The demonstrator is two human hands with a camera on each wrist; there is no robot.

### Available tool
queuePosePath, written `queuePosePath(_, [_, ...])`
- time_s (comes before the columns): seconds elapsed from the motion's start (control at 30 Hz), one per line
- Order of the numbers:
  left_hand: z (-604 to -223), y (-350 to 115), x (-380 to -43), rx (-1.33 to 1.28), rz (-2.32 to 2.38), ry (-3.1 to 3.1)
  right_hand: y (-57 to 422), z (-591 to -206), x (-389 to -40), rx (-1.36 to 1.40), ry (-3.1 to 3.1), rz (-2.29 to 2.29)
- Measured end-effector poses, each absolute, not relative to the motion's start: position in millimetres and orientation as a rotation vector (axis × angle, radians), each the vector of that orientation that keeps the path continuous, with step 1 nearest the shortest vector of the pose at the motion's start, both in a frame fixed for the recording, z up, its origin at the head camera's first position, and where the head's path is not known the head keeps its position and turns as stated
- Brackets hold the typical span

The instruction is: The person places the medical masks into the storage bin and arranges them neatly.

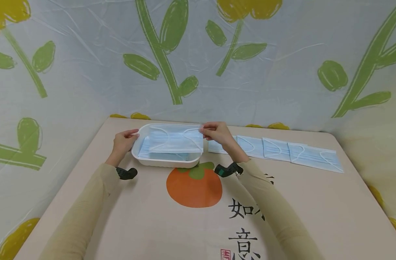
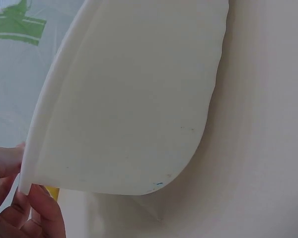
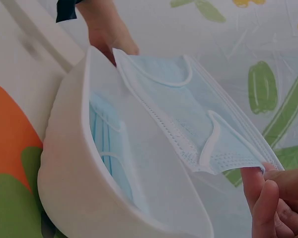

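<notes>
A white plastic basin [image 1: 166, 163] stands at the back of the table. My left hand [image 1: 122, 144] grips its left end; in the left wrist view the thumb and fingers pinch the rim [image 2: 31, 163]. A pale blue face mask [image 1: 176, 140] with white ear loops is held over the basin by my right hand [image 1: 220, 135], which pinches its right corner between thumb and fingers. The right wrist view shows that mask stretched above the rim, its far end near the left hand. Lower down, another blue mask [image 3: 108, 141] lies inside the basin.
Several overlapping face masks [image 1: 277, 151] lie in a row on the table, right of the basin. An orange persimmon print [image 1: 194, 188] and black characters [image 1: 242, 241] mark the tabletop [image 1: 146, 216]. A flower-patterned curtain [image 1: 103, 54] hangs behind the back edge.
</notes>
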State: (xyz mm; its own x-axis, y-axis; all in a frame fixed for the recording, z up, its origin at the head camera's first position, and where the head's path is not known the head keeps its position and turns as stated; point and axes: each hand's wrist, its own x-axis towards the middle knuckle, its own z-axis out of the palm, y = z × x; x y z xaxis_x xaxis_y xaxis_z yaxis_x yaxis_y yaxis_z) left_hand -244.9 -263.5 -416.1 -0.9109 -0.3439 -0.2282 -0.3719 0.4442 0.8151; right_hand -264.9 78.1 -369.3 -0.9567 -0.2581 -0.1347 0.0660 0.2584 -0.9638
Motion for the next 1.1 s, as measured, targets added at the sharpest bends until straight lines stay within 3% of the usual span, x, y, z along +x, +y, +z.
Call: queuePosePath(1.1, [-415,-265,-243,-0.613,1.51,2.654,24,-388,-266,-0.15,2.254,-1.751])
